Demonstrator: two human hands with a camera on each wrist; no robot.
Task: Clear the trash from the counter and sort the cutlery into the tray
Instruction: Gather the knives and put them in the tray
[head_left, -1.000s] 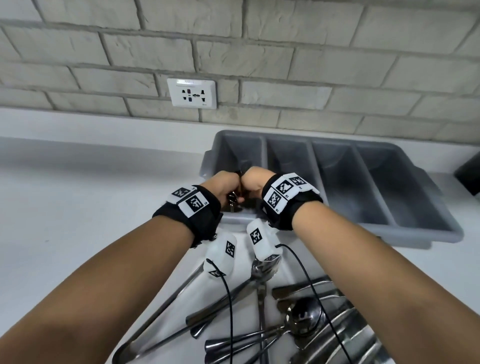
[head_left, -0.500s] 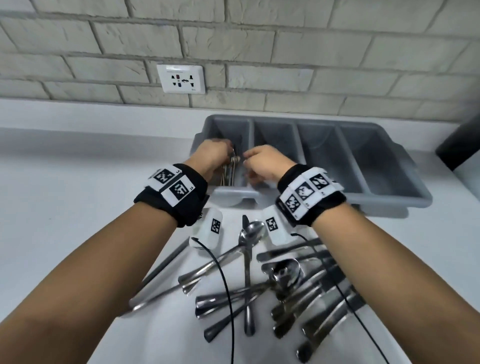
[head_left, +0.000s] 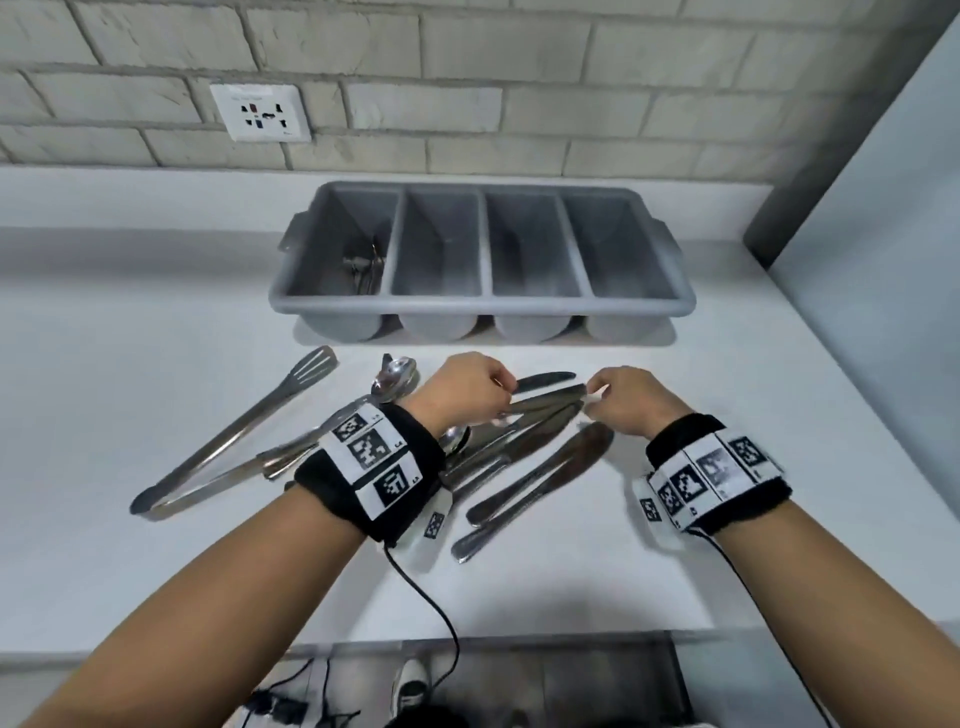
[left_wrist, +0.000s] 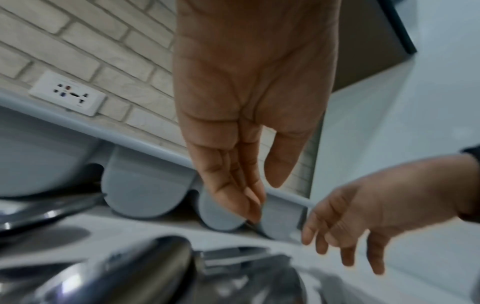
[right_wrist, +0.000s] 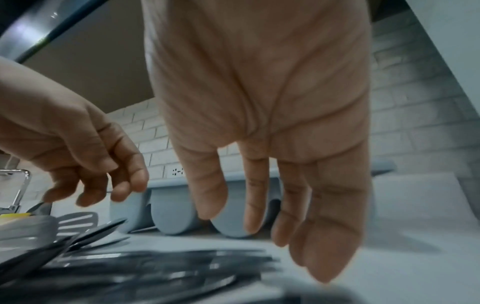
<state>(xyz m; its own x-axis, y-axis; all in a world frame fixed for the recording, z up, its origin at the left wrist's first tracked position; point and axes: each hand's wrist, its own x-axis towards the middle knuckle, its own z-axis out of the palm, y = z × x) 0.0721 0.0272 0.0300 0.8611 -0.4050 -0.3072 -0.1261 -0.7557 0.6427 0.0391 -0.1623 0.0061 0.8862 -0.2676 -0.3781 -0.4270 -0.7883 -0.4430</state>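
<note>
Both my hands hover low over a pile of knives at the centre of the frame, on the white surface. My left hand and right hand have relaxed, loose fingers, holding nothing. The grey tray sits above, forks in its leftmost compartment. Tongs lie at left.
</note>
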